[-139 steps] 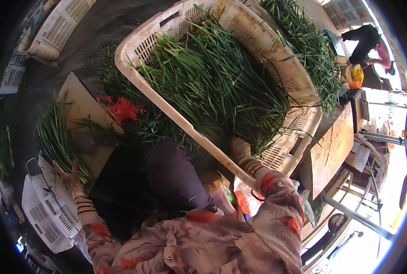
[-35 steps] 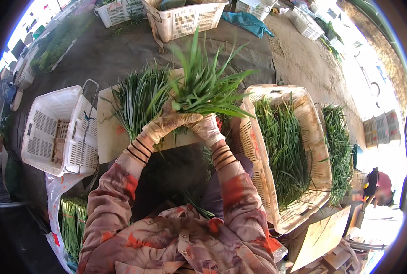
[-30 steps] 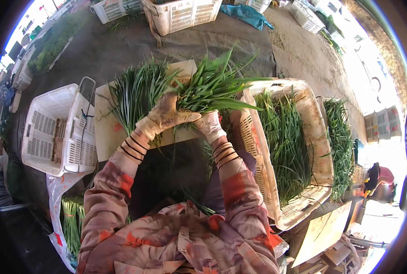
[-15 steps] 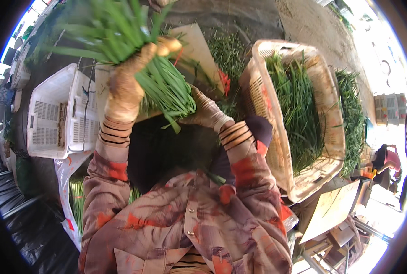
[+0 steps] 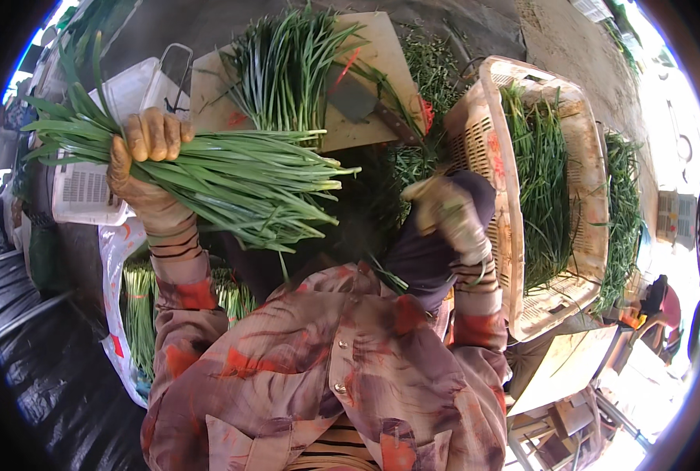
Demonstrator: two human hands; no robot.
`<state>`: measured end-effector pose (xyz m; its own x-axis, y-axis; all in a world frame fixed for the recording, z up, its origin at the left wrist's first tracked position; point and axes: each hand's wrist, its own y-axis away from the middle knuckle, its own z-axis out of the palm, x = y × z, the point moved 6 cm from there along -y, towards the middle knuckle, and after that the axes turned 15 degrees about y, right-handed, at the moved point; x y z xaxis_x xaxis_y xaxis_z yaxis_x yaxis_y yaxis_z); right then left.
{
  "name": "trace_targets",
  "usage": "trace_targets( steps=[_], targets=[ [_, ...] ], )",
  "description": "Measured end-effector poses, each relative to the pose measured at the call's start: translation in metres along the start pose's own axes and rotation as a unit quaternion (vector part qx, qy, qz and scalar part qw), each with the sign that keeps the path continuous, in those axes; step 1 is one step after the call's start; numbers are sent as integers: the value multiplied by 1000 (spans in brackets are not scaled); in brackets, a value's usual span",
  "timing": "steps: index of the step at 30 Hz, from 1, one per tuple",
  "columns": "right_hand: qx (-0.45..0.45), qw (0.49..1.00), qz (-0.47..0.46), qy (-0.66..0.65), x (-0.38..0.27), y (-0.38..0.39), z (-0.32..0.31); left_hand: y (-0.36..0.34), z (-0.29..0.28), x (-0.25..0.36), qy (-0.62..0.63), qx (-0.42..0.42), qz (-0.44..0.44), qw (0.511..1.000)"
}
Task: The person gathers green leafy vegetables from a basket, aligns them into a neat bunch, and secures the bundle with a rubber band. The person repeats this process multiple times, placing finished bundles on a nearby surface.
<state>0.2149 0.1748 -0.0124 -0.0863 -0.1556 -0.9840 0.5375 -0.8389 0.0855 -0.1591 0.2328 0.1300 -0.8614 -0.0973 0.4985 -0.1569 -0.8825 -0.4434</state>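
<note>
My left hand [image 5: 152, 153], in a soiled glove, is closed round a bunch of garlic chives [image 5: 248, 184]. The bunch lies level across my front, its cut ends to the right and its leafy tips to the left. My right hand [image 5: 450, 213], also gloved, hangs apart from it by my right knee; motion smears its fingers. Beyond the held bunch, more chives [image 5: 287, 74] lie on a pale board [image 5: 383, 49]. A broad-bladed knife [image 5: 353, 99] with a wooden handle rests on the board, beside red ties [image 5: 427, 115].
A dirty white crate [image 5: 515, 259] full of greens stands at my right, with more greens [image 5: 623, 212] past it. At the left is a white crate [image 5: 91, 192]. Tied bundles [image 5: 138, 314] lie in a plastic-lined container near my left arm. Trimmings [image 5: 432, 71] litter the ground.
My left hand has come down and nearer with the chives, turning them level. My right hand has left their cut ends and moved right. The chives and knife on the board now show clearly.
</note>
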Motion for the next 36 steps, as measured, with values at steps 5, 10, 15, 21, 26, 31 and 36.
trace_targets(
  steps=[5,10,15,21,26,31,36],
  targets=[
    [-12,934,114,338,-39,-28,33,0,16,14,37,-112,-62,991],
    [-67,974,-213,44,-126,-107,97,-21,18,-44,172,-272,-209,924],
    [-247,953,-168,57,-34,-154,154,-20,13,-53,88,49,-104,990],
    [-281,952,10,-123,49,-97,146,-30,-45,-19,28,103,-59,993],
    [-149,922,202,-296,68,-81,133,-32,-74,-15,-36,158,-46,986],
    [53,921,244,-301,79,-93,134,-50,-109,-22,-37,203,-62,977],
    [116,915,236,-305,80,-110,117,-72,-121,-39,66,265,-42,961]
  ],
)
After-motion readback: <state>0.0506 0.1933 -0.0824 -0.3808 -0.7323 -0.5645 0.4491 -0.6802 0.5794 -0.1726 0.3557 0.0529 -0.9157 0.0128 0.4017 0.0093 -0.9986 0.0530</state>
